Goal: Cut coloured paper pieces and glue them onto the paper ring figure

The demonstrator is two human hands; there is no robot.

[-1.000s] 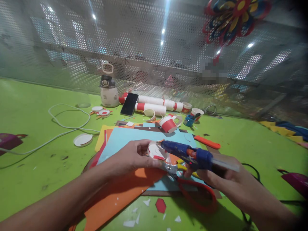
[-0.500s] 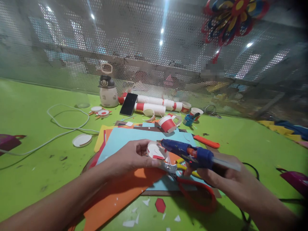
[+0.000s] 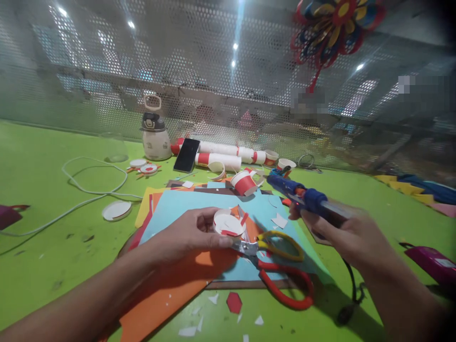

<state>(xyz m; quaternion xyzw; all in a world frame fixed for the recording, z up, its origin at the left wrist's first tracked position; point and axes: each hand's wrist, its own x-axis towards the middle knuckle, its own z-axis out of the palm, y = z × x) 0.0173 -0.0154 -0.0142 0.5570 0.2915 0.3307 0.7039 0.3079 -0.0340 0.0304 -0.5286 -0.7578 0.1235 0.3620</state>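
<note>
Over the blue paper [image 3: 181, 202], a shallow white disc [image 3: 224, 221] bearing red strips [image 3: 244, 219] is pinched by the left hand [image 3: 197, 232]; the right hand [image 3: 344, 228], held aside, wraps a blue glue gun [image 3: 287, 185].

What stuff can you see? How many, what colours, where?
Shallow discs: four, white and red, one held, three left
Glue gun: one, blue, held, right
Scissors: one, red and yellow, centre
Paper sheets: several, blue, orange, yellow, centre
Paper cups: three, red and white, far side
Tubes: two, white and red, back
Phone: one, black, back
Bottle: one, white, back left
Cable: one, white, left
Flower ornament: one, multicoloured, upper right
Table: one, green, beneath
Left hand: one, bare, centre
Right hand: one, bare, right
</note>
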